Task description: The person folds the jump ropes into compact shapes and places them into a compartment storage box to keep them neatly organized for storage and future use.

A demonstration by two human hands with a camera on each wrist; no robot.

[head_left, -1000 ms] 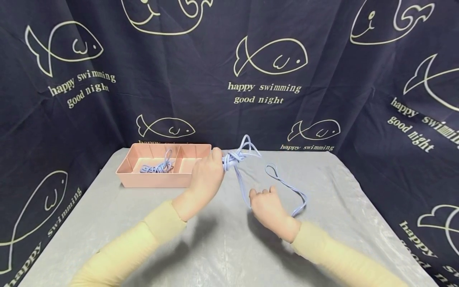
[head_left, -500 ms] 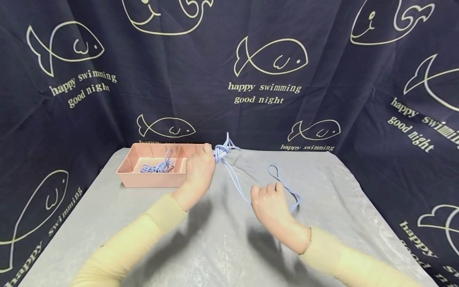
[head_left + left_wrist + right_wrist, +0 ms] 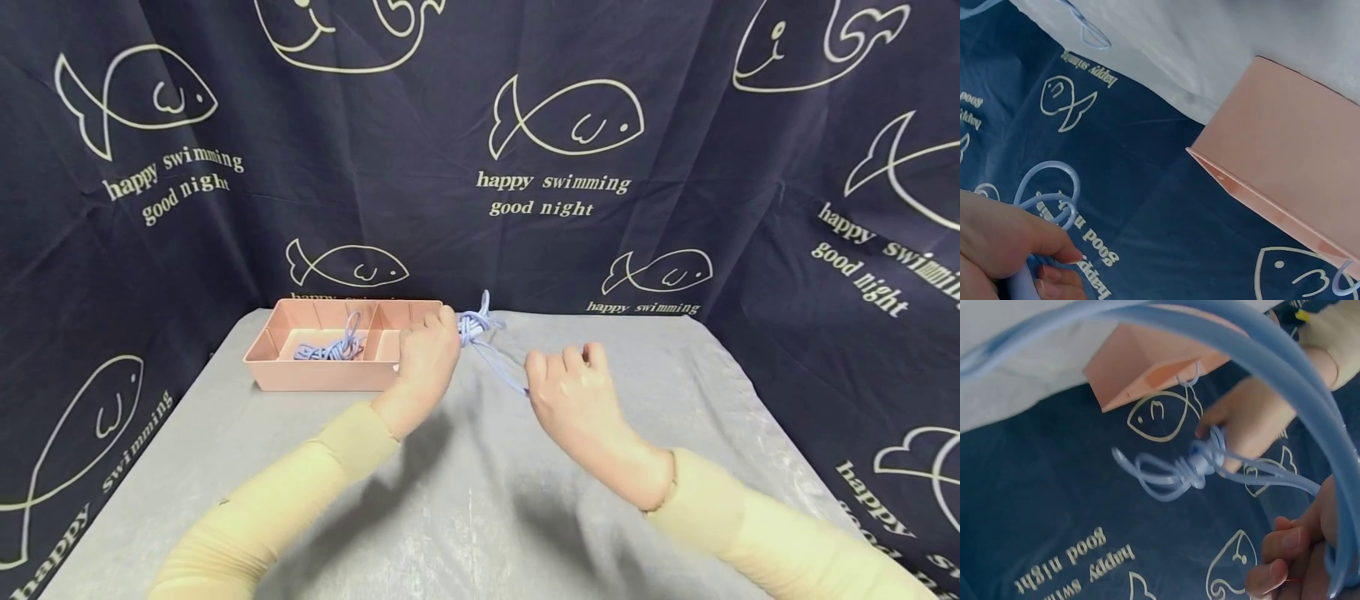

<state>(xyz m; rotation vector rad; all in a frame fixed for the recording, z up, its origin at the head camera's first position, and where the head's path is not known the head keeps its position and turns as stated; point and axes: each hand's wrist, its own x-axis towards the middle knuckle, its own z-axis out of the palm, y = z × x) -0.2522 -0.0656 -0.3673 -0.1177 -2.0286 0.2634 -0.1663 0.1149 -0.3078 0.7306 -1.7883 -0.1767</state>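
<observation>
A light-blue cord bundle (image 3: 472, 327), wound round its middle with loops sticking out at the far end, hangs above the table's back edge. My left hand (image 3: 429, 346) grips its near end, in front of the tray's right side. A pale, smooth piece (image 3: 1021, 286) shows under those fingers in the left wrist view. Doubled strands (image 3: 497, 367) run from the bundle to my right hand (image 3: 573, 392), whose curled fingers hold them. In the right wrist view, the cord's doubled tail (image 3: 1272, 356) arcs large across the foreground, and the wraps (image 3: 1197, 465) stand beside the left hand.
A pink divided tray (image 3: 322, 377) stands at the back left of the grey-covered table (image 3: 480, 517). Another wound blue cord (image 3: 330, 348) lies in its left compartment. A dark curtain (image 3: 420, 183) with fish drawings hangs behind and at both sides.
My right hand has moved up and slightly right with the strands. The left hand with the bundle went left, then slightly back right. The loose tail loop has gone from sight in the head view.
</observation>
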